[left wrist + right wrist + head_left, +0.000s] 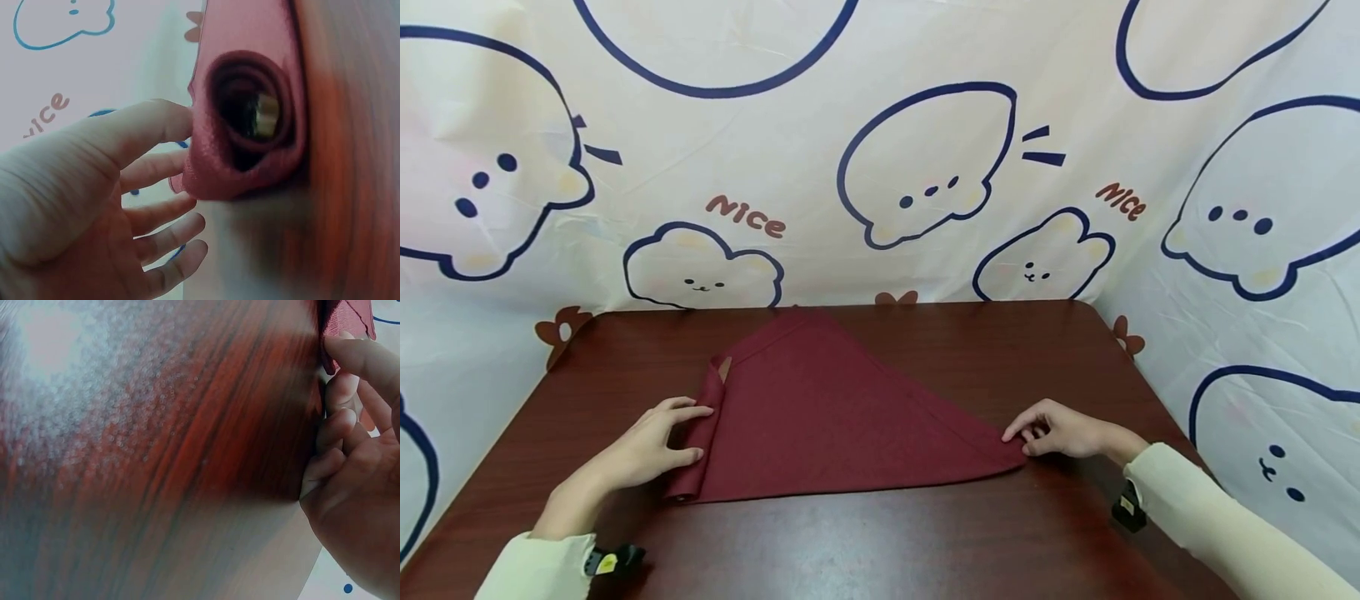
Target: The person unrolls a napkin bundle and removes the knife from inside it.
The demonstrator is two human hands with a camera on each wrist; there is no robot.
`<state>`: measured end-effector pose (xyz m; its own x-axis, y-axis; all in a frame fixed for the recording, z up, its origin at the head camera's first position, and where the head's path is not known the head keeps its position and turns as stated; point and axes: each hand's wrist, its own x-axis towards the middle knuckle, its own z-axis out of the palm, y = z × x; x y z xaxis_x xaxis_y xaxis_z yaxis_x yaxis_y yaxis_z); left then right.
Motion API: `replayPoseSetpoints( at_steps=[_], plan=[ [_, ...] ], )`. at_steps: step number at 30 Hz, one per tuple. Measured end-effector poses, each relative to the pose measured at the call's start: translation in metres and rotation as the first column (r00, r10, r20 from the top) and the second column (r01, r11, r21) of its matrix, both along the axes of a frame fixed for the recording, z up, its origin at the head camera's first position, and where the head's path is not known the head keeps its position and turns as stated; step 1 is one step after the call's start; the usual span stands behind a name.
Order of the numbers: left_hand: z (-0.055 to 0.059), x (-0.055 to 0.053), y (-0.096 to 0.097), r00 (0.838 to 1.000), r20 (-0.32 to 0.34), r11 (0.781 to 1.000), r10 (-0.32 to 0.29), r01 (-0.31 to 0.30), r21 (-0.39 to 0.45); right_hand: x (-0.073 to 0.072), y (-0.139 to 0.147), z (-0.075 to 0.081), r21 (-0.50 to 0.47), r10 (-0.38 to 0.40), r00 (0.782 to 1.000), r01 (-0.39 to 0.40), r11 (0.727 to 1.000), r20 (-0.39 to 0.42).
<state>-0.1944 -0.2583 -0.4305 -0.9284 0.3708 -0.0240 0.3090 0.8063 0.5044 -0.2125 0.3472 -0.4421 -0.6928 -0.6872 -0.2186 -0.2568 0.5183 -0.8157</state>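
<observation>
A dark red cloth (pixel 820 400) lies folded in a triangle on the brown wood-grain table. Its left side is wound into a roll (pixel 703 433). My left hand (pixel 651 437) rests against this roll, its thumb and fingers spread and fairly straight along it. Inside the roll's open end, the left wrist view shows a shiny gold-toned object (pixel 267 115); its kind is hidden by the cloth. At the far right corner of the cloth, my right hand (pixel 1060 429) pinches the tip between thumb and forefinger. The other right fingers (pixel 334 428) are curled beneath.
The table (pixel 880 542) reaches past the cloth on both sides and toward me. A white printed curtain (pixel 925 50) hangs behind it and along both sides. Each wrist wears a black camera band (pixel 613 560).
</observation>
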Motion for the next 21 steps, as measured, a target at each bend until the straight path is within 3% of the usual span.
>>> replayPoseSetpoints(
  at_steps=[9, 21],
  plan=[
    [-0.008, -0.001, -0.018, 0.999, 0.033, 0.999, 0.002, -0.003, 0.035, 0.000, -0.001, 0.000, -0.034, 0.009, 1.000, -0.009, 0.999, 0.013],
    [-0.010, -0.001, -0.018, 1.000, 0.020, 0.999, 0.002, -0.003, 0.049, 0.000, 0.001, -0.003, -0.031, 0.008, 1.000, -0.008, 0.999, 0.007]
  ],
)
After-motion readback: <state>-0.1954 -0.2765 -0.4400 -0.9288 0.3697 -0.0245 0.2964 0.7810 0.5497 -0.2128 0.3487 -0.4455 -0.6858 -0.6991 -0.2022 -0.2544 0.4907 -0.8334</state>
